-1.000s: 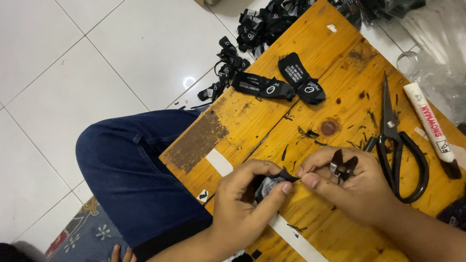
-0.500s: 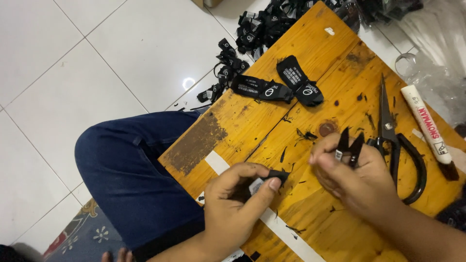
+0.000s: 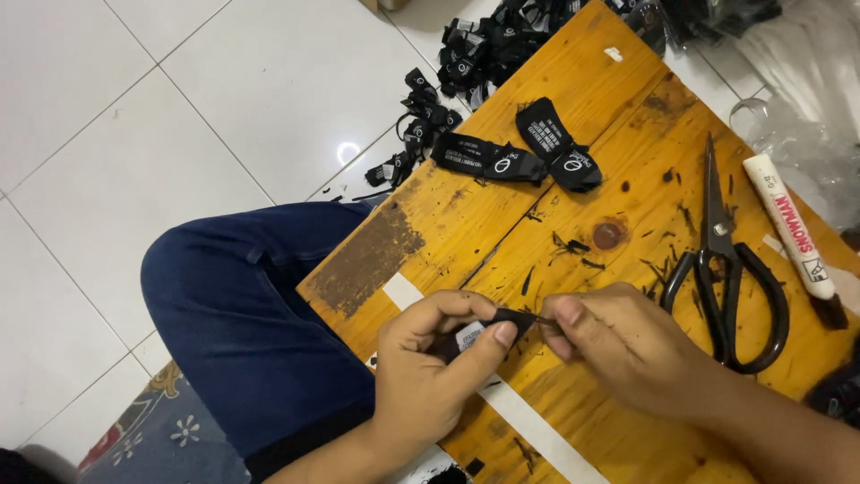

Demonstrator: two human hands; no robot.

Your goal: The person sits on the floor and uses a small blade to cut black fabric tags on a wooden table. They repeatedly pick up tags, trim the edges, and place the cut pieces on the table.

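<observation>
My left hand (image 3: pixel 428 381) pinches a small black fabric label (image 3: pixel 477 332) with a white printed patch, holding it just above the wooden board (image 3: pixel 582 85). My right hand (image 3: pixel 632 345) meets it from the right, thumb and forefinger closed on the label's right tip. The small black snips seen in that hand earlier are not visible now.
Large black scissors (image 3: pixel 727 269) lie shut on the board right of my right hand, with a white marker (image 3: pixel 793 235) beyond them. Two finished black labels (image 3: pixel 491 159) lie at the board's far edge, with a pile of several more (image 3: pixel 502 45) on the tiled floor. My blue-jeaned knee (image 3: pixel 242 305) is at the left.
My right hand had lifted away holding small snips. It has come back down to the left and now pinches the label's tip. The left hand kept hold of the label.
</observation>
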